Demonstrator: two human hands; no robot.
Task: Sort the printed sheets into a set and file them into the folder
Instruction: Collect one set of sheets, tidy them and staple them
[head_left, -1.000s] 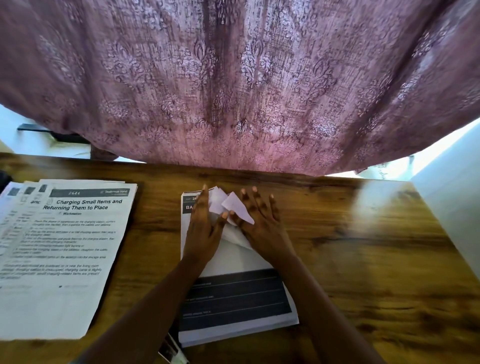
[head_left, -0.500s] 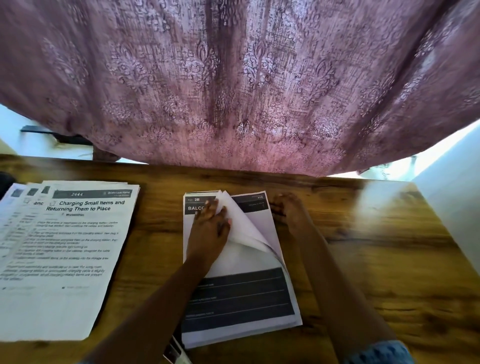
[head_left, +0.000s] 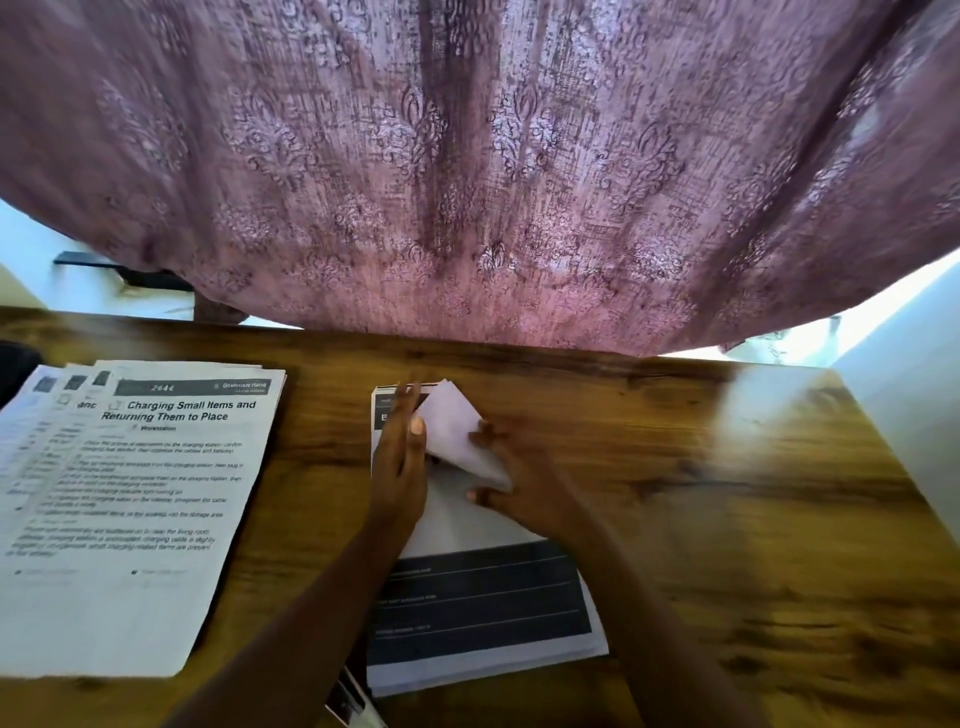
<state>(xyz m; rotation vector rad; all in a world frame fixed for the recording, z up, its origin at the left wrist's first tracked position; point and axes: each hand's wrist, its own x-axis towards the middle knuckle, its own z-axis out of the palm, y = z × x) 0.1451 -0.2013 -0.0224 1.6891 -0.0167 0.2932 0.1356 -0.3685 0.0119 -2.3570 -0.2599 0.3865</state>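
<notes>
A stack of sheets (head_left: 483, 613) is laid at the lower centre of the frame on the wooden bench (head_left: 727, 519), its dark printed band towards the bottom edge. The left hand (head_left: 397, 478) is pressed flat on the stack's upper left part, the fingers (head_left: 408, 410) straight and together, gripping nothing; the stack is judged to be pinned this way so that only one page comes away. The top sheet (head_left: 449, 431) is bent up and over at its upper corner, white underside shown. It is held by the right hand (head_left: 524, 493), whose fingers look curled onto the raised paper, though the hand is blurred. A second pile (head_left: 130, 519), fanned out and headed "Charging Small Items and Returning Them to Place", is kept well apart at the left of the frame, presumably as sorted pages. No folder can be made out. A patterned curtain (head_left: 467, 182) fills the upper frame.
</notes>
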